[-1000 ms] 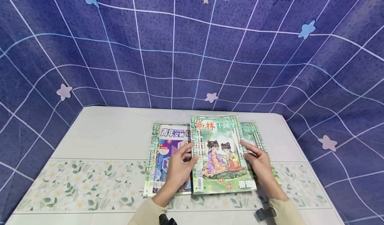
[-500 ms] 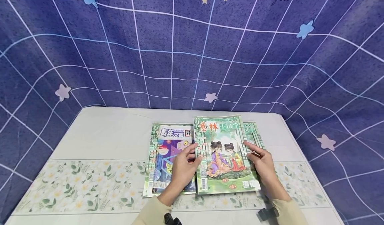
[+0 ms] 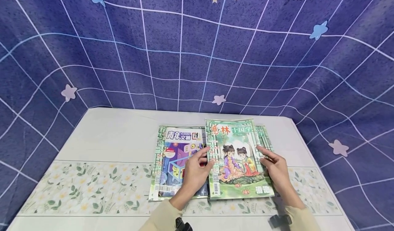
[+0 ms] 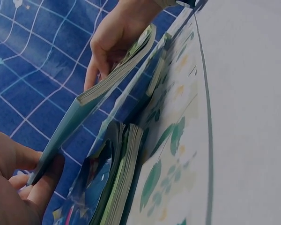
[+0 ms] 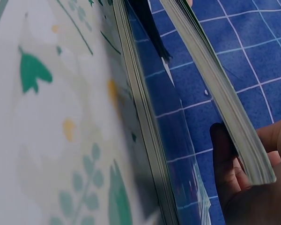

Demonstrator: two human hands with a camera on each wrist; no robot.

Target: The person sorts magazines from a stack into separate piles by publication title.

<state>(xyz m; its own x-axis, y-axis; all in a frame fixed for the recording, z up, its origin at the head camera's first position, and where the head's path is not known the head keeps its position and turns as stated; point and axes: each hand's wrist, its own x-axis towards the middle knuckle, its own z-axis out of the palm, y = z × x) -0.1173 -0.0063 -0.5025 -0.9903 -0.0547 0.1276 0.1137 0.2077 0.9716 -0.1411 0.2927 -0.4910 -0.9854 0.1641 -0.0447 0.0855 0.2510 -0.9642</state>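
My left hand point(image 3: 197, 171) pinches the left edge of a green magazine point(image 3: 235, 186) with two girls in robes on its cover. On its right edge, my right hand point(image 3: 277, 171) grips it between thumb and fingers. Both wrist views show this magazine point(image 4: 65, 122) held off the things beneath, with a gap below its pages point(image 5: 225, 103). Under and left of it lies a purple-and-white magazine point(image 3: 176, 155) on top of a green-edged one point(image 3: 154, 183). Another green magazine point(image 3: 267, 140) shows partly behind the right edge of the held one, mostly hidden.
The magazines lie on a white table point(image 3: 120, 131) with a floral band point(image 3: 101, 186) across it. A dark blue curtain point(image 3: 160, 70) with white grid lines and stars hangs at the back and both sides. Dark wrist devices point(image 3: 280, 220) sit by the sleeves.
Both hands have shifted to the right with the held green magazine, so more of the purple-and-white cover shows on the left. Less of the right-hand green magazine is visible.
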